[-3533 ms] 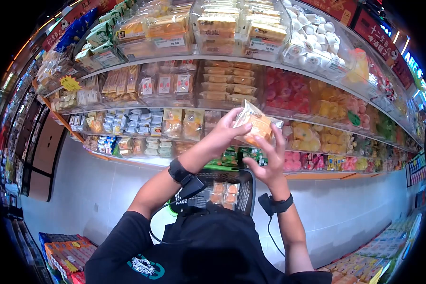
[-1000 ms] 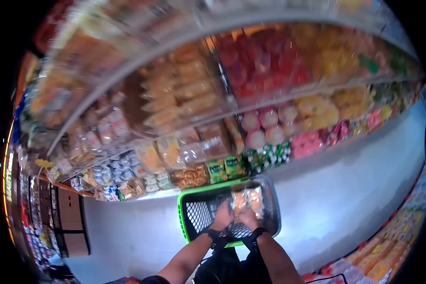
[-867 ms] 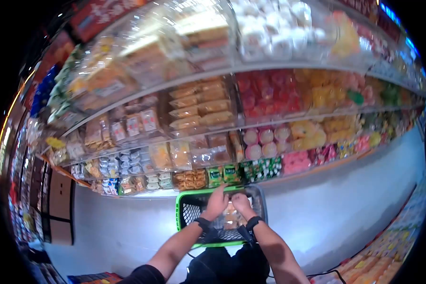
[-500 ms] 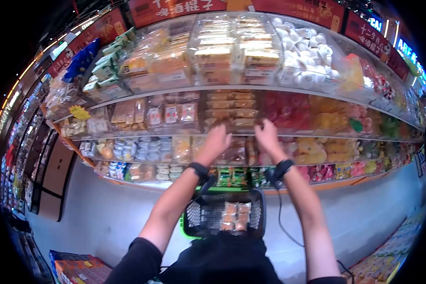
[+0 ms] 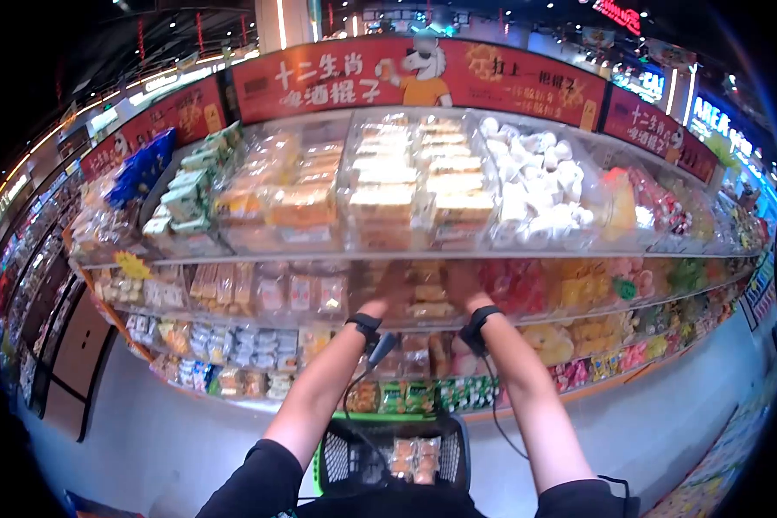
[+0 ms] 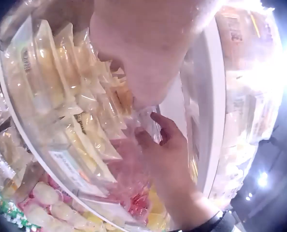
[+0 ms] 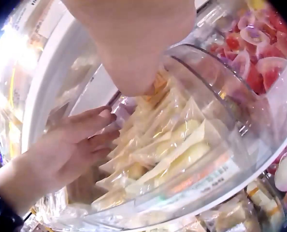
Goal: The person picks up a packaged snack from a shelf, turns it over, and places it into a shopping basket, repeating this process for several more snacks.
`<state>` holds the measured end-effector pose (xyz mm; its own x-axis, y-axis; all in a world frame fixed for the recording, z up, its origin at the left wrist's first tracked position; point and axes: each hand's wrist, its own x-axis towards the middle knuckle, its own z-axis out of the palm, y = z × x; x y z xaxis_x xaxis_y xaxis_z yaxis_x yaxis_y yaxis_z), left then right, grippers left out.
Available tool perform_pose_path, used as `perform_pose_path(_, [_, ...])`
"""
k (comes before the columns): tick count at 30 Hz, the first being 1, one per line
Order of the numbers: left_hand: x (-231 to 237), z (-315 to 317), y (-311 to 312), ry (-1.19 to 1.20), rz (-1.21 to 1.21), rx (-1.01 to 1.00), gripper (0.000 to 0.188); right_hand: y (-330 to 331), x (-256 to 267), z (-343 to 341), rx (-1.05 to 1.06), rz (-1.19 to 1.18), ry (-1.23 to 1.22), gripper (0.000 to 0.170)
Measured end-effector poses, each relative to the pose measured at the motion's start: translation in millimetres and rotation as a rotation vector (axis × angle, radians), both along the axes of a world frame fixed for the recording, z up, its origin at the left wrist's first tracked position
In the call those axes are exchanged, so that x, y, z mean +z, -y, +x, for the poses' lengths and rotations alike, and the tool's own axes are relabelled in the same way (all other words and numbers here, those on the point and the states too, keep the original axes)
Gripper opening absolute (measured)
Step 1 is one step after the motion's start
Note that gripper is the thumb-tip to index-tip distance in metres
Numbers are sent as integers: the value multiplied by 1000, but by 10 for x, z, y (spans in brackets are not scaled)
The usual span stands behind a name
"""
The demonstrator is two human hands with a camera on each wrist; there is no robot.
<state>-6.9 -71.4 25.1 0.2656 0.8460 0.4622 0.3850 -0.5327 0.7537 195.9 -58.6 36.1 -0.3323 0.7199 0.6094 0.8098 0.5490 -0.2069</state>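
My left hand and right hand reach into a clear bin on the second shelf, under the shelf above. The bin holds rows of wrapped pastries in clear film, standing on edge. In the right wrist view, my left hand lies along one side of the rows with fingers extended. The left wrist view has my right hand at the other side, fingers loosely bent and spread near the packs. Each hand's own fingertips are partly hidden in its own wrist view.
A black basket with a green edge stands below, with several wrapped pastry packs inside. The white shelf edge runs just above my hands. Bins of red jelly-like sweets and white cups are nearby.
Earlier my left hand held up a wrapped pastry pack; then both hands were down in the basket. Since then they have risen and gone into the shelf bin, and the view has tilted up.
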Motion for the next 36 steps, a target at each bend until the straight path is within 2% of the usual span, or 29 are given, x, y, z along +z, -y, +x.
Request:
perform_pose_path(2, [205, 45, 1, 350, -399, -167, 40, -204, 12, 5, -19, -75, 40, 31])
perform_pose_path(3, [209, 8, -110, -351, 275, -6, 36, -321, 28, 15, -29, -114, 59, 32])
perform_pose_path(7, [-72, -75, -642, -470, 90, 97, 30, -428, 23, 14, -34, -213, 82, 32])
perform_pose_path(17, [39, -223, -710, -298, -34, -20, 29, -447, -38, 125, -28, -376, 67, 35])
perform_pose_path(26, [21, -76, -686, -218, -8, -28, 28, -428, -57, 138, 6, -453, 33, 37])
perform_pose_path(33, [-44, -44, -414, -78, -14, -45, 28, -396, 28, 152, 65, -542, -28, 40])
perform_pose_path(36, [6, -117, -224, 28, -17, -77, 27, -290, 167, 148, 158, -567, -143, 40])
